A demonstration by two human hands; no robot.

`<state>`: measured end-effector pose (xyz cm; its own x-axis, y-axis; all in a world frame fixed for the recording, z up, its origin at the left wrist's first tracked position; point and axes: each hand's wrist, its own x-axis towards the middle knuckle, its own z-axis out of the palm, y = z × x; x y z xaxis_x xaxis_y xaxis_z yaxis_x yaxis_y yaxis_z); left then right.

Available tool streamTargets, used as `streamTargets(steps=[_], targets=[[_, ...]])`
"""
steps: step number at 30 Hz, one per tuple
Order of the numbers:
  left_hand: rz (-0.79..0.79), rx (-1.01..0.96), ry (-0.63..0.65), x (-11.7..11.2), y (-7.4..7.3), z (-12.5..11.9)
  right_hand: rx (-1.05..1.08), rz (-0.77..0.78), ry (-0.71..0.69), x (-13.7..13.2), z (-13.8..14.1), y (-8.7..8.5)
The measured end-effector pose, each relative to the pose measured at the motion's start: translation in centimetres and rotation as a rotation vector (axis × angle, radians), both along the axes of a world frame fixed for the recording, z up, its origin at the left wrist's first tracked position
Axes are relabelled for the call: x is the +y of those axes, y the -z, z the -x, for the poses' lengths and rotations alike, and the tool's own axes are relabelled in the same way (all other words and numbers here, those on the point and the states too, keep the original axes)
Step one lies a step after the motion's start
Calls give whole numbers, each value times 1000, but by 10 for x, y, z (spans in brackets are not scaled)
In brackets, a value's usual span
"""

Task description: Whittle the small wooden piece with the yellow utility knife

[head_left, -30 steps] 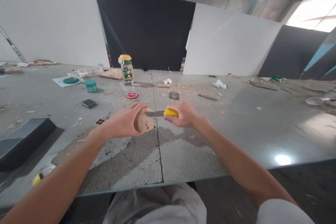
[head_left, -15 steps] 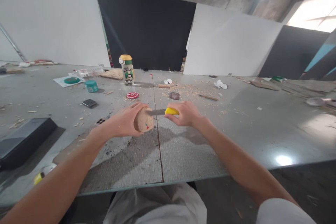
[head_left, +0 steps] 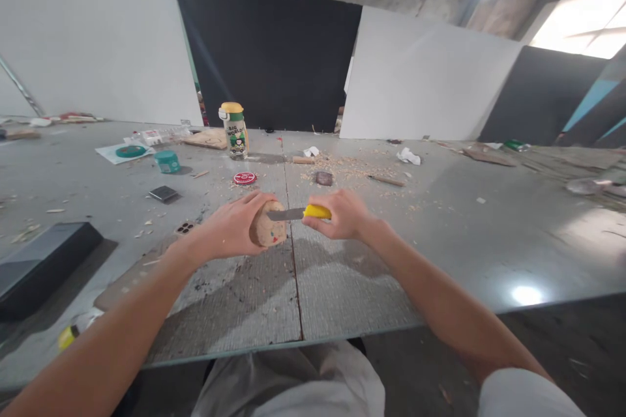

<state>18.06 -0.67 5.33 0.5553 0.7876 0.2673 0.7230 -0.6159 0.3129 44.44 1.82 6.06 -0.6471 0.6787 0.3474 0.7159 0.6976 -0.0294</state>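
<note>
My left hand point(head_left: 229, 225) is wrapped round a pale, rounded wood piece point(head_left: 270, 229) with small red and green marks on its face. In my right hand point(head_left: 340, 214) is a file with a yellow handle point(head_left: 317, 212), gripped near the front of the handle. Its flat grey blade point(head_left: 287, 214) points left, and the tip lies over the upper face of the wood. Whether the blade's whole length touches the wood I cannot tell. Both hands are held above the near middle of the table; my left fingers hide the back of the wood.
Wood shavings point(head_left: 349, 166) lie around a small dark block point(head_left: 323, 178) and a thin carving tool point(head_left: 386, 180). A bottle point(head_left: 237, 133), a red round lid point(head_left: 245, 178) and a teal jar point(head_left: 167, 161) stand farther back. A black box point(head_left: 49, 267) is at left.
The file has shifted slightly left and down, its tip now farther across the face of the wood. My left hand keeps its hold, and the camera view has turned a little.
</note>
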Motion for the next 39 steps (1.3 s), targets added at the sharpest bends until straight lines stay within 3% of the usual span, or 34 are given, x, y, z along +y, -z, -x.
streamTargets(steps=[7, 11, 16, 18, 24, 30, 39], targets=[[-31, -2, 24, 0, 0, 1, -17, -34, 14, 1, 0, 1], [-30, -24, 0, 0, 2, 8, 23, -94, -2, 15, -11, 0], [8, -37, 36, -3, 1, 9, 278, -167, 284, 43, -56, -4], [16, -31, 33, -4, 0, 6, 308, -161, 271, 45, -63, -5], [-70, 18, -23, 3, 4, 1, 132, 12, -24, 14, -23, -5], [-111, 97, -36, 6, 8, -4, -37, -14, 8, 0, -4, -1], [-98, 71, 10, 4, 3, 0, -36, -84, 22, 1, -5, -2]])
